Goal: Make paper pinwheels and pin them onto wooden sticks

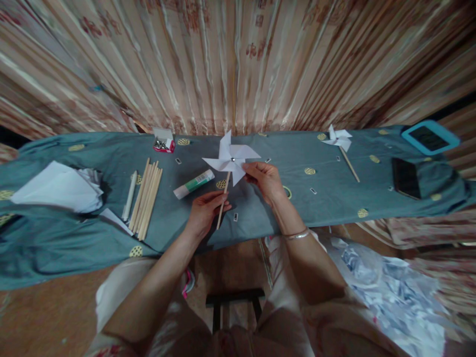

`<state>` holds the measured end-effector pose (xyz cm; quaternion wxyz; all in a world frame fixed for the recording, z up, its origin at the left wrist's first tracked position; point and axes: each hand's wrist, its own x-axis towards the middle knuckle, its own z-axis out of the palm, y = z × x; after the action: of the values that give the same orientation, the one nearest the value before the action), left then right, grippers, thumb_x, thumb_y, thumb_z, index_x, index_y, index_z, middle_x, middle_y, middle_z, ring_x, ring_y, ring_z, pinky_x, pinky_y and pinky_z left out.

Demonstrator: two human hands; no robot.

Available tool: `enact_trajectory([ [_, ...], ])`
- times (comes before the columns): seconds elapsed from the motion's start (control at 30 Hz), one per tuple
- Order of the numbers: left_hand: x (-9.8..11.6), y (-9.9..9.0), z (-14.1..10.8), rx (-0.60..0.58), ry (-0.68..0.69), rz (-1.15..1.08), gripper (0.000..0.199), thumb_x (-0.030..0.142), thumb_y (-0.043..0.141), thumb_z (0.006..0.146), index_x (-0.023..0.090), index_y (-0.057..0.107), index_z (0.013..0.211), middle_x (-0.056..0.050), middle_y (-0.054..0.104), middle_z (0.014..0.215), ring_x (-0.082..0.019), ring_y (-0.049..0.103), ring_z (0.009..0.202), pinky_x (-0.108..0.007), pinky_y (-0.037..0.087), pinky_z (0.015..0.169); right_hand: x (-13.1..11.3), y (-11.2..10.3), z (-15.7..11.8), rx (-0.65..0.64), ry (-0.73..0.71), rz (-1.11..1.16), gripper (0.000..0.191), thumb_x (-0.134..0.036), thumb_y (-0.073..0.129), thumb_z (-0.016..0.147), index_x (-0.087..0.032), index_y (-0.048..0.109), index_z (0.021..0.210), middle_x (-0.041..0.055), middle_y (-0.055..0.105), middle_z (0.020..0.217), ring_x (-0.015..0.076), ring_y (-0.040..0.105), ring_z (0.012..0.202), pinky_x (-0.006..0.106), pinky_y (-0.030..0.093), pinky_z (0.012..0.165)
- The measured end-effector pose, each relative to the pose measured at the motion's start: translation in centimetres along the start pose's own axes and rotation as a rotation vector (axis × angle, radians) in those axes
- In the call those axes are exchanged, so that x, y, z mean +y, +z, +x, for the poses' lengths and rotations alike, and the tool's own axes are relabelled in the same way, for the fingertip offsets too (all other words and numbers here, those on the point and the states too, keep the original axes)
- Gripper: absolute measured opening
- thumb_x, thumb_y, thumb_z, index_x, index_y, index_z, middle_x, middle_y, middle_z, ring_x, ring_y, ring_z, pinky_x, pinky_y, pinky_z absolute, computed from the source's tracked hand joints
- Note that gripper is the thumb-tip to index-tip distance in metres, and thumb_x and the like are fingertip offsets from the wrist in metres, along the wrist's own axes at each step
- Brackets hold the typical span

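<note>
A white paper pinwheel on a wooden stick stands upright in front of me, a shiny pin head at its centre. My left hand is closed around the stick below the blades. With thumb and fingers, my right hand pinches the edge of a blade on the right side. Just left of the pinwheel lies a green and white glue stick. A small open box of pins sits farther back. Wooden sticks lie in a bundle to the left, beside a white pen-like stick.
At the left is a stack of white paper. A second pinwheel lies at the right, near a dark phone and a blue-framed tablet. A plastic bag of paper scraps is below the table's right side. Curtains hang behind.
</note>
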<state>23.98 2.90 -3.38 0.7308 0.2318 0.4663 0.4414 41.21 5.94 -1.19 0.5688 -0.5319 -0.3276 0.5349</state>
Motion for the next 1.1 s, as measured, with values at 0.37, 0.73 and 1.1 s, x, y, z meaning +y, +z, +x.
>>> enact_trajectory([
  [0.37, 0.0, 0.0, 0.0, 0.007, 0.000, 0.005, 0.036, 0.024, 0.094, 0.048, 0.010, 0.074, 0.075, -0.002, 0.070, 0.070, -0.010, 0.064, 0.058, -0.025, 0.061, 0.062, 0.2, 0.5, -0.4, -0.014, 0.038, 0.016, 0.042, -0.052, 0.091, 0.041, -0.021, 0.069, 0.055, -0.0039, 0.064, 0.054, 0.0076, 0.052, 0.051, 0.022, 0.041, 0.051],
  [0.73, 0.1, 0.1, 0.1, 0.008, 0.011, 0.021, 0.037, 0.024, 0.093, 0.048, 0.010, 0.073, 0.076, -0.003, 0.071, 0.074, -0.010, 0.063, 0.059, -0.028, 0.060, 0.065, 0.9, 1.0, -0.5, -0.047, 0.043, 0.037, 0.039, -0.049, 0.091, 0.044, -0.019, 0.069, 0.056, -0.0010, 0.069, 0.059, 0.0075, 0.055, 0.051, 0.021, 0.043, 0.053],
  [1.1, 0.0, 0.0, 0.0, 0.011, 0.002, -0.005, 0.037, 0.023, 0.094, 0.046, 0.010, 0.074, 0.075, -0.003, 0.072, 0.073, -0.010, 0.064, 0.058, -0.026, 0.061, 0.064, 1.3, 1.3, -0.8, -0.084, 0.040, 0.016, 0.043, -0.055, 0.090, 0.045, -0.019, 0.072, 0.060, -0.0006, 0.070, 0.061, 0.0093, 0.058, 0.054, 0.023, 0.047, 0.056],
])
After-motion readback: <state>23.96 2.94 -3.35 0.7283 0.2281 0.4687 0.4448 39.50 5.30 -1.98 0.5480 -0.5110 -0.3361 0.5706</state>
